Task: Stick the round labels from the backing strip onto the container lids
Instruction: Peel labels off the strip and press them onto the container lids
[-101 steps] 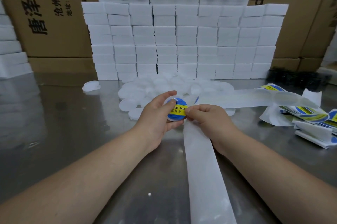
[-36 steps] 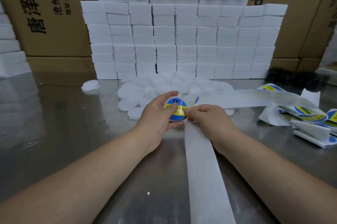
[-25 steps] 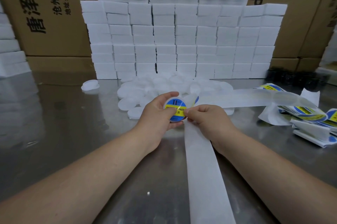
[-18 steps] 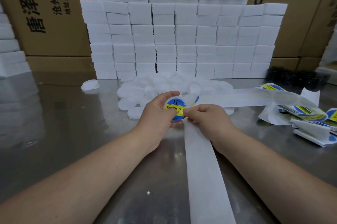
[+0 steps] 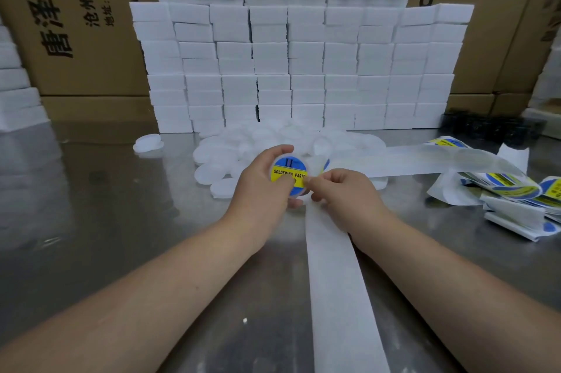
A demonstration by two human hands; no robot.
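Note:
My left hand (image 5: 261, 187) holds a round white lid (image 5: 290, 174) upright, its face covered by a blue and yellow round label reading SOLDERING PASTE. The left thumb presses on the label's lower part. My right hand (image 5: 343, 193) sits just right of the lid, fingertips pinched at the label's right edge and on the white backing strip (image 5: 334, 281). That strip runs from under the right hand toward me and also off to the right (image 5: 425, 160). A heap of bare white lids (image 5: 230, 154) lies behind the hands.
A wall of stacked white blocks (image 5: 303, 69) stands behind the lids, with cardboard boxes (image 5: 76, 23) beyond. A folded pile of unused blue and yellow labels (image 5: 516, 190) lies at the right. One lone lid (image 5: 148, 142) rests at the left on the steel table (image 5: 106, 221).
The lid has turned in my left hand, and the thumb has slid lower so more of the label shows. The right hand stays at the label's edge.

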